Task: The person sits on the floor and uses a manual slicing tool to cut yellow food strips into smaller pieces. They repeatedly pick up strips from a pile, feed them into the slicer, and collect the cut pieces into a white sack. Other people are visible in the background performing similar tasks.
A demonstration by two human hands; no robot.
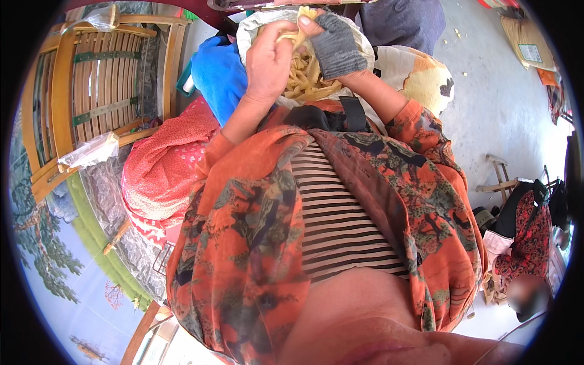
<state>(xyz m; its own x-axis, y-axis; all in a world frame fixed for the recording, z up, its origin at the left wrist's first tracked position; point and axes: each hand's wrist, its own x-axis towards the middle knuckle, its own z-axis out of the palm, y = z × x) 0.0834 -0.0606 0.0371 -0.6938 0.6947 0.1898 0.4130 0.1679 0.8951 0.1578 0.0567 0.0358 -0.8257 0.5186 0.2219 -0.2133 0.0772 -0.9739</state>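
Both hands are raised over the mouth of a white woven sack (pixel 250 28). Inside it lies a heap of pale yellow, limp strips (pixel 305 73), whose material I cannot tell. My left hand (pixel 270 61), bare, pinches one side of a crumpled pale yellow piece (pixel 306 13). The other side of that piece is between the thumb and fingers of my right hand (pixel 335 43), which wears a grey fingerless knit glove. The two hands are close together, and some right fingertips are hidden behind the piece.
A wooden slatted chair (pixel 64 96) stands at the left, beside red patterned cloth (pixel 169 164) and a blue cloth (pixel 216 73). Yellow scraps lie on the grey floor (pixel 483 105). At the right are a small wooden stool (pixel 499 186) and another person (pixel 524 242).
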